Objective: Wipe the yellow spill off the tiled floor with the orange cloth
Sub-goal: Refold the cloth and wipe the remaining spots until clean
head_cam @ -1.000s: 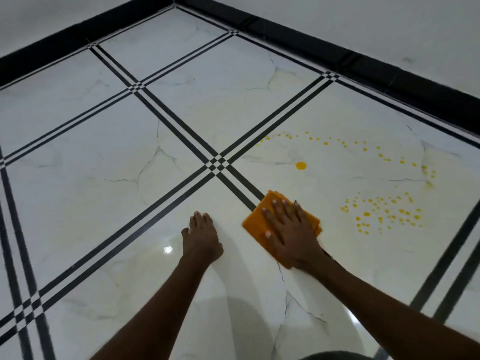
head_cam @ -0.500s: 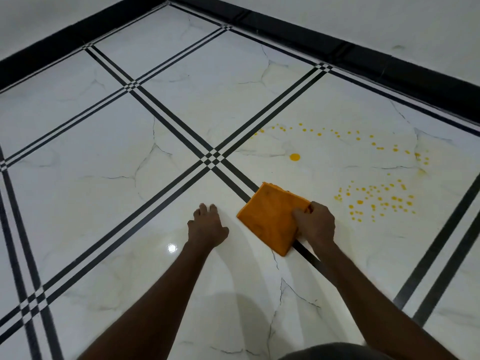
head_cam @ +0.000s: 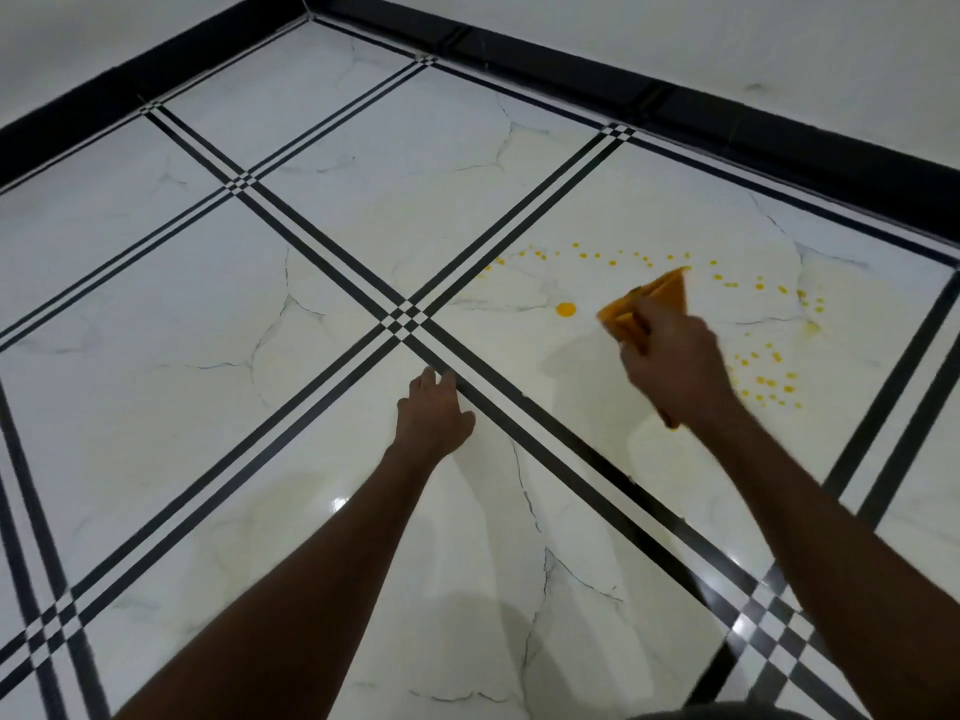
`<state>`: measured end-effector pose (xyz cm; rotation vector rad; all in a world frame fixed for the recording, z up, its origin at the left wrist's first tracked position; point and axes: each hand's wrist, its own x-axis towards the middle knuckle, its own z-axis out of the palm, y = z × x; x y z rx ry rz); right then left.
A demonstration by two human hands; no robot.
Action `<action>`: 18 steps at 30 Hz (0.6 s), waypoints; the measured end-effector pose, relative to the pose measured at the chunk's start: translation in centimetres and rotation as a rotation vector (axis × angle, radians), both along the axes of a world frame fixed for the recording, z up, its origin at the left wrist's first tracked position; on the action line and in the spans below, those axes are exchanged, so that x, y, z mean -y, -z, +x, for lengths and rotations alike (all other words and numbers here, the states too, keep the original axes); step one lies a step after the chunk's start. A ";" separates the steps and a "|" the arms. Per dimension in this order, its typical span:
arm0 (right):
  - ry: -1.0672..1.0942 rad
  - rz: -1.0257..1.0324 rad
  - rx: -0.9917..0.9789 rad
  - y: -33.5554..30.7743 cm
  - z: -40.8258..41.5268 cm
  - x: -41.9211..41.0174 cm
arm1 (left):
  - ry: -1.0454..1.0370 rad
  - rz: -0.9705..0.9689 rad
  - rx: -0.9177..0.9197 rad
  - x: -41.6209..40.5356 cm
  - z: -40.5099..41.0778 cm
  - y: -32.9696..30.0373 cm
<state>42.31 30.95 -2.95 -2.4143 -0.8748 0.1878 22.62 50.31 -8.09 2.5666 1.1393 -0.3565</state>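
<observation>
My right hand (head_cam: 675,366) grips the folded orange cloth (head_cam: 655,299) and holds it lifted and tilted over the white marble tile. The yellow spill lies around it: one large drop (head_cam: 565,309) just left of the cloth, an arc of small dots (head_cam: 597,255) beyond it, and a cluster of dots (head_cam: 769,379) to the right of my wrist. The hand hides the cloth's lower part. My left hand (head_cam: 432,415) rests flat on the floor beside a black grout stripe, fingers together, holding nothing.
Black double stripes (head_cam: 408,318) cross the floor between large tiles. A black skirting board (head_cam: 675,114) runs along the white wall behind the spill, meeting another at the far corner (head_cam: 306,5).
My right hand picked the cloth up off the floor and carried it forward and right, into the spill area. My left hand shifted slightly forward. The camera view moved closer.
</observation>
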 end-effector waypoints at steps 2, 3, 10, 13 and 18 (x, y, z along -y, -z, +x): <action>-0.170 -0.157 -0.108 3.8 -1.6 -0.6 | 0.028 0.002 0.001 0.4 0.7 0.3; -0.210 -0.189 -0.122 5.3 -2.6 -0.8 | 0.049 0.005 -0.001 0.7 1.1 0.6; -0.240 -0.327 0.186 12.1 1.3 -0.7 | 0.114 -0.033 -0.030 1.3 2.8 1.8; -0.082 -0.352 0.169 13.2 2.5 2.5 | 0.134 -0.053 -0.059 0.6 2.2 1.7; 0.123 -0.308 0.148 13.4 1.9 5.8 | 0.167 -0.077 -0.071 -0.4 1.3 1.6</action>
